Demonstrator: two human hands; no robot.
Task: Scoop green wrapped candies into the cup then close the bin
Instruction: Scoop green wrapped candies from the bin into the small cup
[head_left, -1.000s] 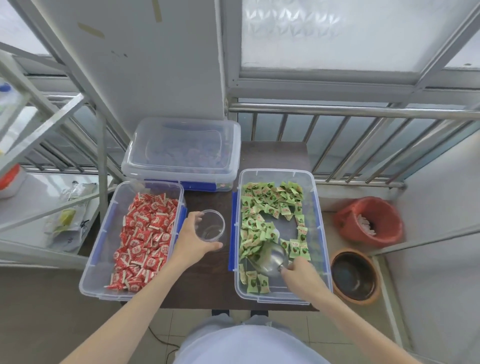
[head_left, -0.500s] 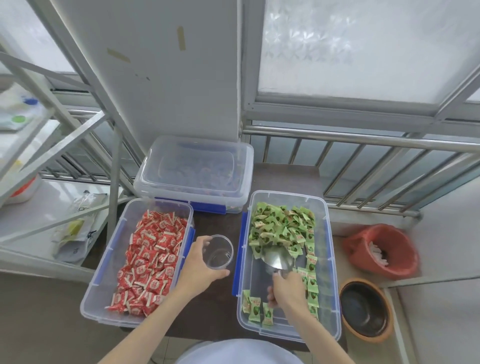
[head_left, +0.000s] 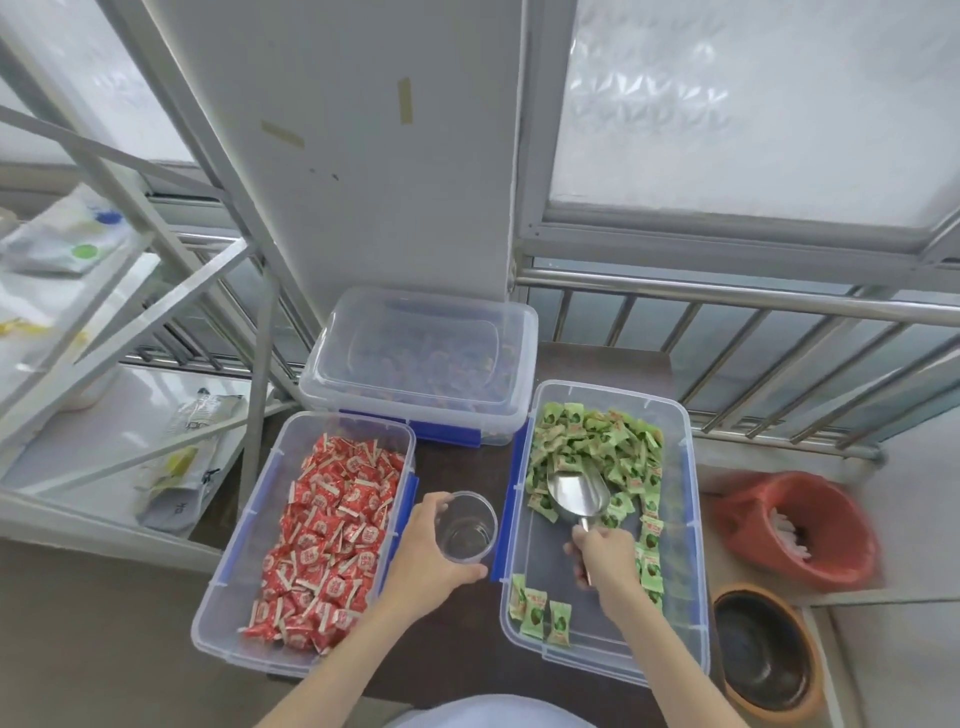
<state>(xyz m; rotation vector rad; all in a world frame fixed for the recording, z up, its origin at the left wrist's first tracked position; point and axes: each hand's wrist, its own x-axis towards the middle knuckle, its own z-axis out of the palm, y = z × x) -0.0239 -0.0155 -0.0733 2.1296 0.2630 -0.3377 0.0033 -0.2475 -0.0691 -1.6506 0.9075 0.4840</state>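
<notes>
An open clear bin (head_left: 691, 519) with blue latches stands on the right of the dark table and holds green wrapped candies (head_left: 592, 447), heaped at its far end. My right hand (head_left: 605, 558) grips the handle of a metal scoop (head_left: 576, 493); the scoop's mouth points into the green heap and its bowl looks empty. My left hand (head_left: 421, 556) holds a clear plastic cup (head_left: 465, 525), upright and empty, on the table between the two front bins.
A bin of red wrapped candies (head_left: 332, 525) stands open on the left. A lidded bin (head_left: 421, 358) sits behind. A red-bagged waste bin (head_left: 795, 525) and a brown pot (head_left: 763, 649) stand on the floor at right. Metal shelving (head_left: 130, 291) is on the left.
My right hand has pushed the scoop from the near part of the bin towards the far heap of green candies. My left hand has kept hold of the cup. The camera tilted up.
</notes>
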